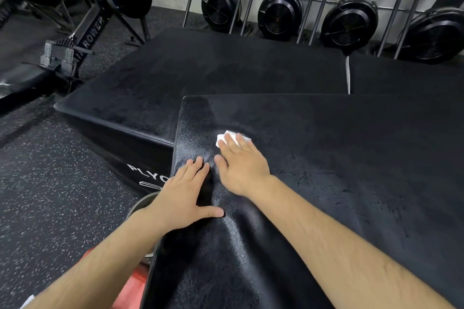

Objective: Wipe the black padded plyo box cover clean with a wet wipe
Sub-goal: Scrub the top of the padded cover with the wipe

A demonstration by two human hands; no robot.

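Forearms come up from the bottom of your view, both bare, over the plyo box cover [326,158], a black padded slab with a fine, grainy nap that shines grey where light hits it. Nearest you, a crease rises in the padding between your arms. Your left hand [180,198] lies flat at the cover's left edge, fingers straight and together, thumb spread wide to the right, gripping nothing. Just beyond it, your right hand [241,170] is flat too, its straight fingers pressing the wet wipe [221,137] onto the cover; the wipe is a small white folded pad, partly hidden under the fingertips and a little blurred. It sits in the cover's far-left part, near the rounded corner. To the right the cover runs wide and bare to the frame edge; to the left the edge drops off sharply.

Below that drop lies speckled rubber floor [50,183], and a round greyish rim [143,204] shows under your left wrist; you cannot tell what it is. Beyond the corner sits a lower black box [200,70] with white lettering on its side, and another black box [401,75] just beside it on the right. A rower [82,40] stands far left. Along the wall, round black fan housings [278,15] sit between slanted metal rails.
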